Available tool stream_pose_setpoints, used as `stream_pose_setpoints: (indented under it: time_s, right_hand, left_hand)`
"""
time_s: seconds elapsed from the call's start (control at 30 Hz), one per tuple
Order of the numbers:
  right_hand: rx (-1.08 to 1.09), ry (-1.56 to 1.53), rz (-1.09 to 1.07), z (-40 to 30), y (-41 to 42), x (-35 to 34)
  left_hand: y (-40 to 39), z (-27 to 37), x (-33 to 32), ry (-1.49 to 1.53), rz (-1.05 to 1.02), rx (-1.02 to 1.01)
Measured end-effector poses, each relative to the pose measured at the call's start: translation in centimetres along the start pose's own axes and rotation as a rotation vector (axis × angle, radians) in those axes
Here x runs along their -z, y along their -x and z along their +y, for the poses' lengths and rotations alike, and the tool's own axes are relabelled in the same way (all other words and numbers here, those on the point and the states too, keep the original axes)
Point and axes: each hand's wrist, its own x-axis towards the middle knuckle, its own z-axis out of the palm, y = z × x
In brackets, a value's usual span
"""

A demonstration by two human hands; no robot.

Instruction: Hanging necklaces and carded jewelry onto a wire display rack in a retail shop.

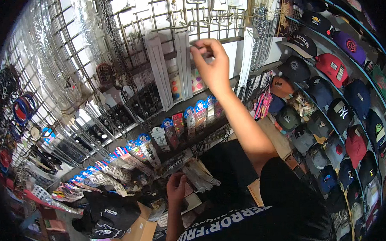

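Note:
My right hand (210, 58) is raised at the grid rack, its thumb and fingertips curled close together. Between them I cannot make out whether anything is held. Just left of it a stack of long narrow clear-and-white packets (183, 64) hangs from a metal hook. Farther left hangs a second stack of similar long packets (159, 70). My left hand (176, 185) is low in front of my body, in shadow, with the fingers bent. Beside it on the right lie clear plastic packets (198, 175); the shadow hides whether it grips something.
The wire grid (137, 22) carries many chain necklaces (53, 55) and projecting hooks. Below runs a row of carded accessories (189, 117). Caps (331, 69) fill the shelves on the right. An open cardboard box (138, 232) and black printed fabric (106, 214) are at lower left.

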Motion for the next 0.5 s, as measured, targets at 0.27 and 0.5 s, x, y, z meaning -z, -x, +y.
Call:
stream_pose_setpoints:
  time_s: [0.27,0.5]
  right_hand:
    - [-0.23,0.13,-0.165,0.7,14.8,8.4]
    - [-0.638,0.332,-0.416,3.8,32.0,14.3]
  left_hand:
    - [-0.4,-5.9,2.0,-0.227,0.049,0.03]
    - [-2.0,-12.1,2.8,-0.415,-0.093,0.241]
